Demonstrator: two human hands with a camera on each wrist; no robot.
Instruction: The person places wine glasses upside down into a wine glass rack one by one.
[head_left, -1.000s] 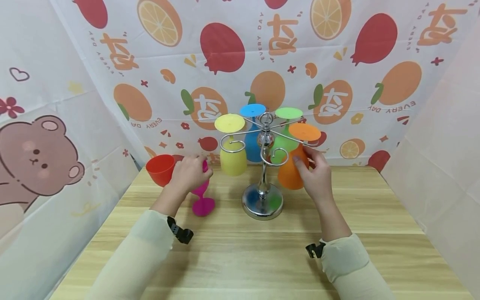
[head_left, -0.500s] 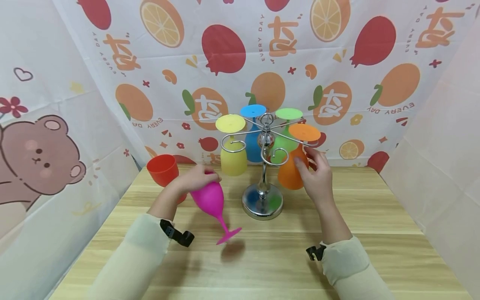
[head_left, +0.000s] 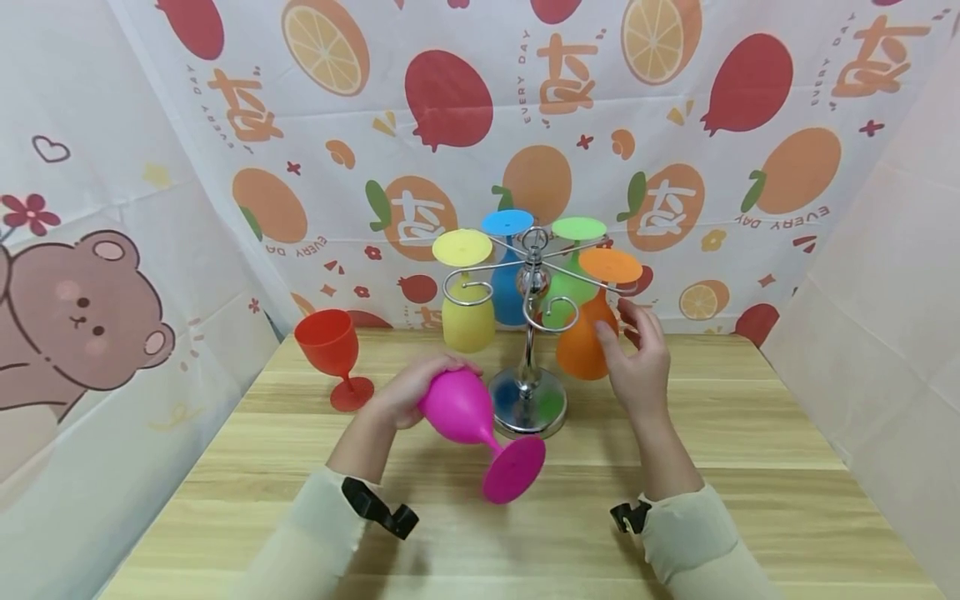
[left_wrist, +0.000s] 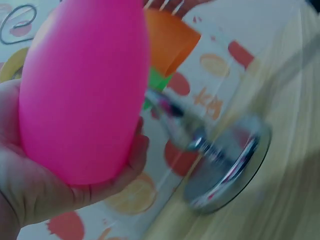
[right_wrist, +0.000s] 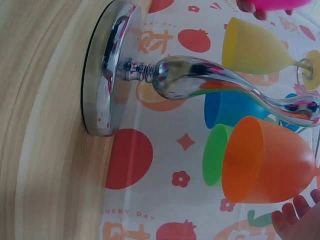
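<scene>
My left hand [head_left: 423, 387] grips the bowl of a magenta plastic wine goblet [head_left: 459, 408], tilted so its foot points down toward me, in front of the rack's base. In the left wrist view the palm and fingers wrap the goblet's bowl [left_wrist: 85, 95]. My right hand [head_left: 637, 358], fingers loosely bent, is beside an orange goblet [head_left: 581, 342] hanging upside down on a chrome stemware rack [head_left: 528, 358]. In the right wrist view its fingertips [right_wrist: 287, 214] lie just off the orange goblet's bowl [right_wrist: 270, 162].
Yellow [head_left: 468, 321], blue [head_left: 507, 292] and green [head_left: 566, 292] goblets also hang inverted on the rack. One front hook [head_left: 551, 317] carries no goblet. A red goblet [head_left: 327, 343] stands upright at the left of the wooden table [head_left: 585, 533]. Fruit-print cloth [head_left: 540, 108] rises behind.
My left hand has lifted the upright magenta goblet off the table, tipped it foot-forward and brought it right. The right hand's fingers have loosened from the orange goblet.
</scene>
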